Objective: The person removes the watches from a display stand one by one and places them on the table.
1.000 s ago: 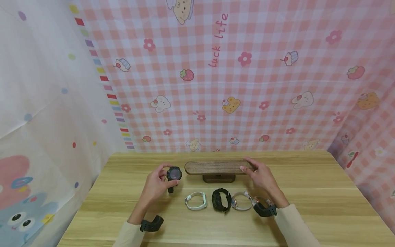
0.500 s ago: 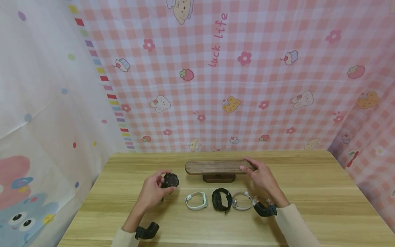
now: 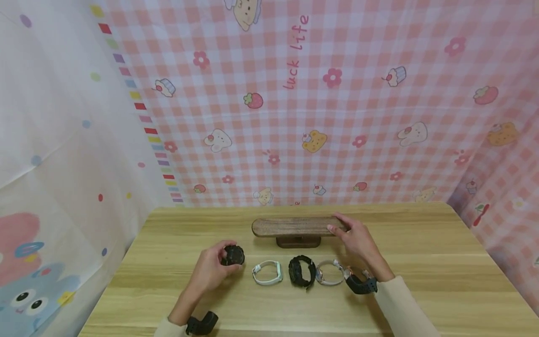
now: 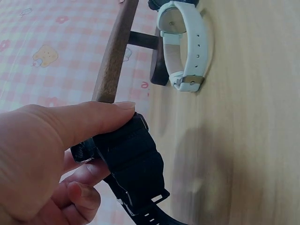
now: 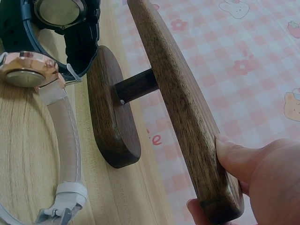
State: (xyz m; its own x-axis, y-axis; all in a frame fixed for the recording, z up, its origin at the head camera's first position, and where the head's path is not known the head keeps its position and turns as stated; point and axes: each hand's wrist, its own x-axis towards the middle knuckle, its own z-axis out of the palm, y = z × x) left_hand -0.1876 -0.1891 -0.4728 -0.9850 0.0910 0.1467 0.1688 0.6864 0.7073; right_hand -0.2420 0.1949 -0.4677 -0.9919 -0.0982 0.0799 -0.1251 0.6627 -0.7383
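My left hand (image 3: 212, 267) holds a black wristwatch (image 3: 234, 255) between thumb and fingers, left of a dark wooden watch stand (image 3: 290, 227). In the left wrist view the thumb lies on the watch's black strap (image 4: 133, 164), whose lower end hangs free. My right hand (image 3: 355, 236) grips the right end of the stand's rounded bar (image 5: 187, 108), thumb on one side and a fingertip showing underneath. In front of the stand lie a white watch (image 3: 267, 283), a black watch (image 3: 296, 272) and a pale-strapped watch with a rose gold case (image 5: 28, 65).
Another watch (image 3: 347, 273) is partly hidden beside the right wrist's black camera mount (image 3: 361, 285). The stand's oval base (image 5: 112, 112) rests on the wooden table (image 3: 429, 262). A pink checked cloth (image 3: 294, 117) hangs behind the table's far edge.
My left hand has drawn the black watch down and nearer, away from the level of the stand's bar. My right hand stays on the stand, and the watches lying on the table keep their places.
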